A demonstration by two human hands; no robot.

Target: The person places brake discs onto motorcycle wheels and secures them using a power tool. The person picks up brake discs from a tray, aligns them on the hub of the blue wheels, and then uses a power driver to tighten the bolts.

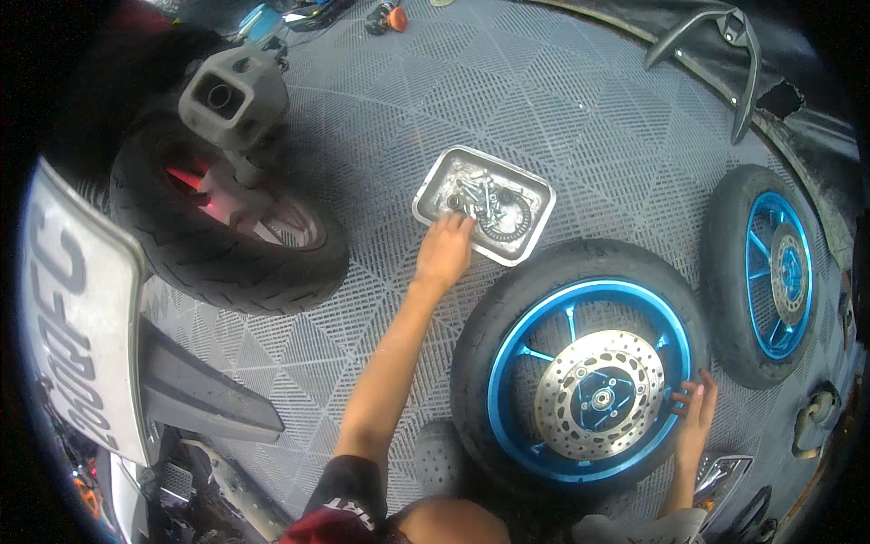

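My left hand [444, 252] reaches over the near edge of a shallow metal tray [546, 204]. Its fingers are bent down among several bolts [480, 192] and small metal parts; what they pinch, if anything, is hidden. A ring-shaped part [524, 218] lies at the tray's right side. Close in front of me is a motorcycle wheel with a blue rim and black tyre [485, 331], a drilled brake disc [555, 399] facing up. My right hand [696, 412] grips this wheel's right side, fingers curled over the tyre onto the rim.
A second blue-rimmed wheel [725, 263] is at the right. A scooter's rear tyre [299, 272], exhaust [237, 100] and licence plate [86, 317] take up the left. A dark grab rail [748, 82] lies far right; an orange-ended tool [396, 18] sits far back on the grey tiled floor [381, 118].
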